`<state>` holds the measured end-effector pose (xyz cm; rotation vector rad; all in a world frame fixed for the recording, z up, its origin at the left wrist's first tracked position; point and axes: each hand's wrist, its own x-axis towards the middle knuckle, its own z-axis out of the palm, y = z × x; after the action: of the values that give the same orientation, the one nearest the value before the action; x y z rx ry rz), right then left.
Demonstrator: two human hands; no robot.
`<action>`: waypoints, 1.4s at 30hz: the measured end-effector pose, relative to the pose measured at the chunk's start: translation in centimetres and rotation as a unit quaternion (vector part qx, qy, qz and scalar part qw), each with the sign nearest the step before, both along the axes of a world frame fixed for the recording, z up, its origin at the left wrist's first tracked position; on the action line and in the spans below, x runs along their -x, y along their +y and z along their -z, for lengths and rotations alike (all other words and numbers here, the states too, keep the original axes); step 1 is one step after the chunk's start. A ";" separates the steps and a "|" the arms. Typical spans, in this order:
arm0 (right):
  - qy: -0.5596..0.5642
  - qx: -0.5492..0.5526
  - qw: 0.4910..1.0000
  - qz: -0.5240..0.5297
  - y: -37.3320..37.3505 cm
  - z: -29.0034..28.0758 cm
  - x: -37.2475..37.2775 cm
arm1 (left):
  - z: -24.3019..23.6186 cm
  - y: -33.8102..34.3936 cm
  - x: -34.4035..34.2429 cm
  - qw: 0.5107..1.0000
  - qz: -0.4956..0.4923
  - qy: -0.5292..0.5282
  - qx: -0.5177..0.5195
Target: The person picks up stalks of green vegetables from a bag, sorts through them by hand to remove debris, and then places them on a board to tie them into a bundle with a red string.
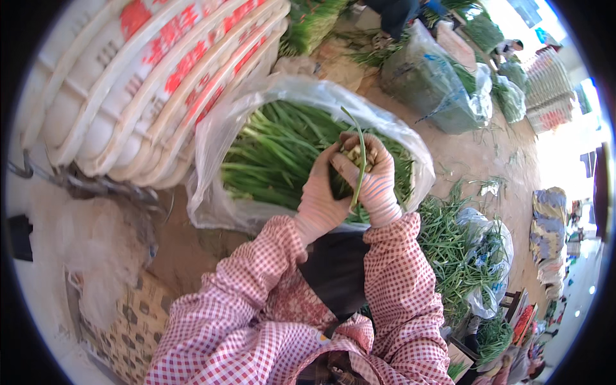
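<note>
My left hand (326, 192) and my right hand (377, 183), both in pale striped gloves with soiled fingers, are closed together around a bunch of green stalks (354, 156). The cut, pale ends of the bunch face up between my fingers. One loose green stalk (360, 131) curves up past the bunch and across my right hand. Under and behind the hands, a large clear plastic bag (208, 147) stands wide at the mouth. Long green stalks (276, 151) lie in it, mostly lengthwise. The lower part of the held bunch is hidden by my hands.
Stacked white plastic baskets (141, 83) with red marks rise at the left, near a metal chain (96, 185). A pile of loose greens (449, 244) lies to the right. Farther off stands another full clear bag (430, 83). A patterned box (135, 327) is at lower left.
</note>
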<state>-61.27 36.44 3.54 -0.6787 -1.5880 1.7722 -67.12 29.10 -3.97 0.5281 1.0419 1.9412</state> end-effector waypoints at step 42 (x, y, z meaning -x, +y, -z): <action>-0.280 -0.517 0.769 0.251 -27.8 -5.3 -32.9 | -7.7 -10.9 -28.5 0.603 0.648 -0.464 0.000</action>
<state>-28.40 8.67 8.83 -0.9458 -2.1454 0.1324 -38.64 18.16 3.74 0.0748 -0.1672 0.5917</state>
